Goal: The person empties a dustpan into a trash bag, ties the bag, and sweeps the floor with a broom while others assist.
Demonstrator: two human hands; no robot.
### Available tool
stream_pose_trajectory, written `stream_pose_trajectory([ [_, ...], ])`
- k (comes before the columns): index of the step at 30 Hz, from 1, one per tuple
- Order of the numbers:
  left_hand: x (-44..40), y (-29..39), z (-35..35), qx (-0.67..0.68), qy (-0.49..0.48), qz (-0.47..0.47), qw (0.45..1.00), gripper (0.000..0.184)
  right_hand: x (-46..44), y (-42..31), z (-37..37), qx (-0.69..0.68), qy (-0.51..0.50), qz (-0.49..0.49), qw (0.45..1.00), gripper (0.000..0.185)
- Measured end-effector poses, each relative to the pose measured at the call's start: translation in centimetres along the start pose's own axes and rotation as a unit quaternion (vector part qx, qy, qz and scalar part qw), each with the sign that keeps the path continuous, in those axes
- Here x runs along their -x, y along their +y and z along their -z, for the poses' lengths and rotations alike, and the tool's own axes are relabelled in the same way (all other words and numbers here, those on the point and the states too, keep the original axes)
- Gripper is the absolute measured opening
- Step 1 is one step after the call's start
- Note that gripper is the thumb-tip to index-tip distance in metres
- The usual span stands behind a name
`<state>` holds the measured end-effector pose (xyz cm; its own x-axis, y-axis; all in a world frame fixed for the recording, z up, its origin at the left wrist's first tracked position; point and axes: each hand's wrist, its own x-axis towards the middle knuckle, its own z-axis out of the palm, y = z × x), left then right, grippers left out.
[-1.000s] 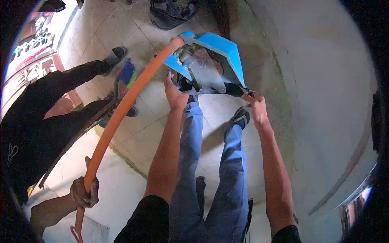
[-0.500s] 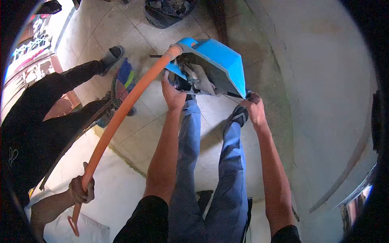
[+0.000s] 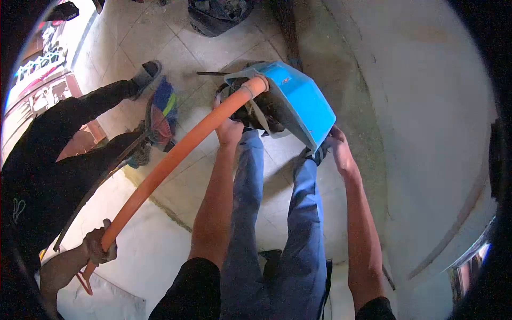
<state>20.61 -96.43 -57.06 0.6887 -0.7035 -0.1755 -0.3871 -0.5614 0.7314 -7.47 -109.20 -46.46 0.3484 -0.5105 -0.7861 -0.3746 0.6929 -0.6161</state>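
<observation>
A blue dustpan with a long orange handle is tipped between my hands, with grey and dark rubbish in its mouth. Another person's hand grips the far end of that handle. My left hand is closed at the left on the edge of what looks like a black bag, mostly hidden under the pan. At the pan's lower right corner, my right hand is closed on the dark edge opposite; its fingertips are partly hidden.
The other person's dark-clothed legs stand at left, beside a broom with blue bristles. Another black bag and a dark bundle of twigs lie beyond. A pale wall rises on my right.
The dustpan has shifted right and slightly down and tilted further, with less rubbish showing in it. The other person's hand has moved slightly left. My right hand has dropped a little.
</observation>
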Motion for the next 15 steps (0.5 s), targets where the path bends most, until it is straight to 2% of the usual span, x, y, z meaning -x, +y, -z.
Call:
stream_pose_trajectory([
  [2, 0.0, 3.2, 1.1, -0.018, -0.006, 0.005, 1.000, 0.074, 0.2, -0.2, -0.1, -0.091, 0.033, -0.016, 0.995, 0.040],
  [3, 0.1, 3.6, 1.1, -0.018, -0.007, 0.004, 1.000, 0.074, 0.1, 0.5, 0.1, -0.092, 0.034, -0.015, 0.995, 0.040],
  [5, -0.1, 4.4, 1.0, 0.044, 0.045, -0.006, 0.998, 0.055, -0.6, 1.7, 0.5, -0.101, 0.044, -0.014, 0.994, 0.042],
  [6, -0.2, 2.5, 0.4, 0.043, 0.045, -0.005, 0.998, 0.055, -0.6, 1.5, 0.3, -0.102, 0.044, -0.014, 0.994, 0.042],
  [7, -0.3, -0.8, -0.3, -0.002, 0.002, -0.006, 1.000, 0.062, -0.5, 0.8, -0.1, -0.107, 0.053, -0.002, 0.993, 0.044],
  [9, -0.5, -1.9, -0.5, -0.047, -0.042, -0.007, 0.998, 0.070, -0.5, 0.4, -0.3, -0.112, 0.064, 0.010, 0.992, 0.046],
  [12, -0.6, -2.0, -0.2, 0.006, -0.030, -0.017, 0.999, 0.073, -0.4, 0.7, 0.6, -0.077, 0.030, 0.006, 0.997, 0.052],
  [15, -0.6, -2.4, -0.3, -0.049, -0.070, -0.002, 0.996, 0.078, -1.3, 1.8, 1.3, -0.084, -0.036, 0.056, 0.994, 0.055],
])
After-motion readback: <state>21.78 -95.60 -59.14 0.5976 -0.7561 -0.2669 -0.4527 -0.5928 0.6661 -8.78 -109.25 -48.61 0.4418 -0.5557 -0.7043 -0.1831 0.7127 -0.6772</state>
